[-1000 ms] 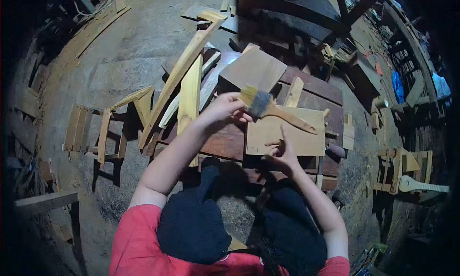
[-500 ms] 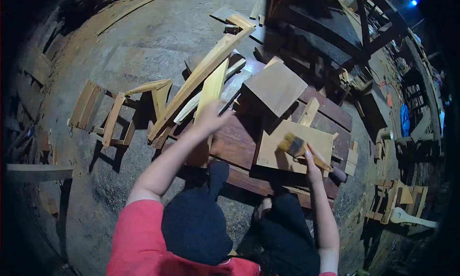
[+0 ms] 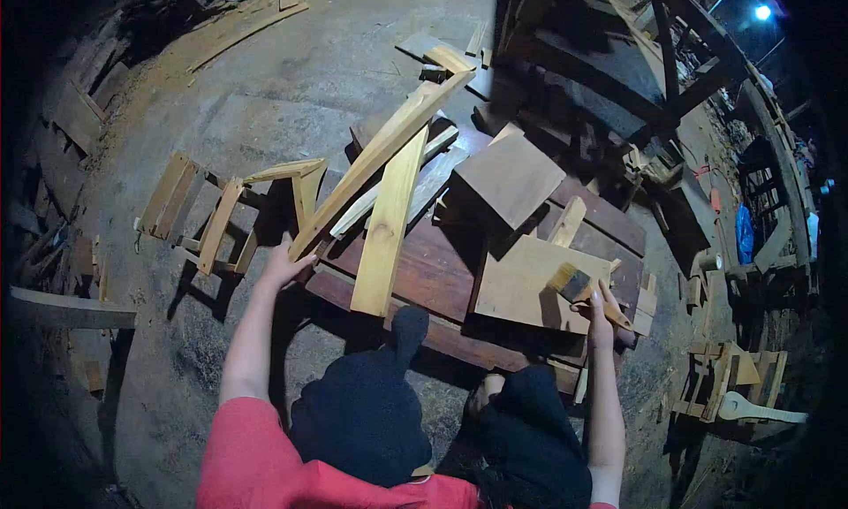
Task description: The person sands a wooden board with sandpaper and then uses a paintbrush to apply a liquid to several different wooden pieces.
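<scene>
Head view, workshop floor. Right hand: fingers wrapped round the handle of a paintbrush, bristles lying just beyond the fingertips on a pale square board, seemingly parked there to keep them off the ground. Left hand: fingers loosely spread, their tips at the lower end of a long slanted plank; contact cannot be told. The plank leans on a low dark table. Small wooden frame stands left of the fingers.
</scene>
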